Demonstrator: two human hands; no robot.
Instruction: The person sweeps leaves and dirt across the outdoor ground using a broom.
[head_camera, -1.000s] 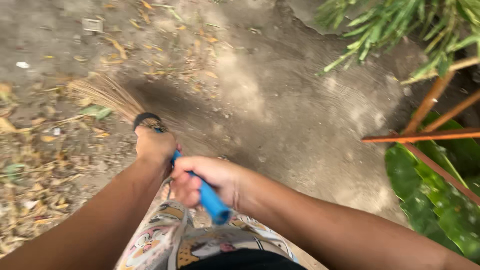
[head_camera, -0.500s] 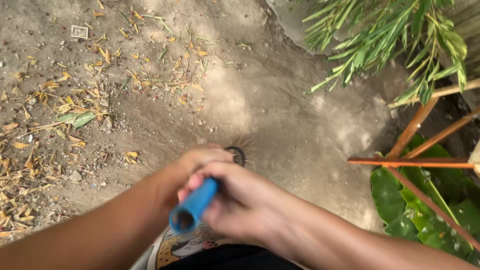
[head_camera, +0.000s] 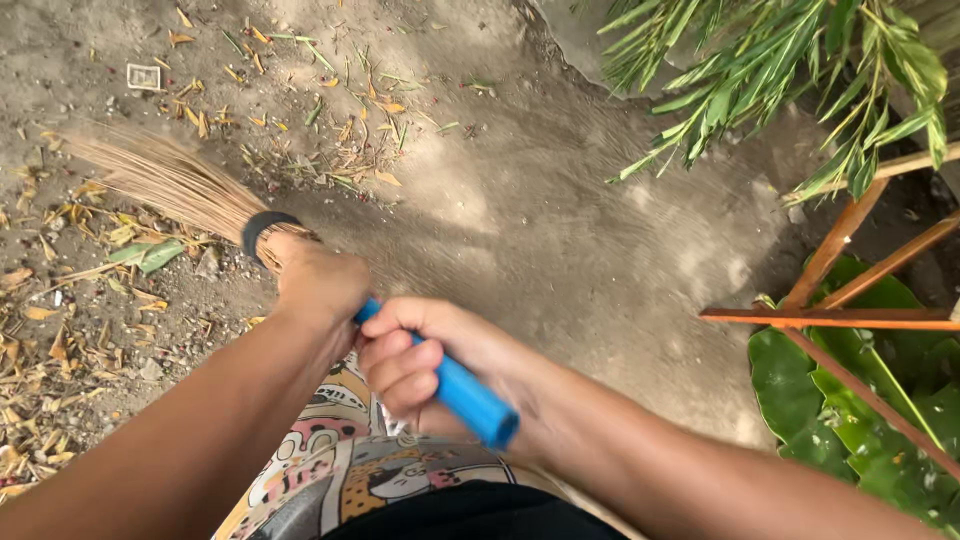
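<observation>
Blue handle (head_camera: 455, 388) is sitting in both your fists. Your right hand (head_camera: 420, 355) is wrapping its near end; your left hand (head_camera: 318, 283) is clenching further up, just below the black band (head_camera: 262, 228). Bristles (head_camera: 155, 175) are fanning left over dry leaves (head_camera: 60, 330) on dirt ground (head_camera: 560, 230).
</observation>
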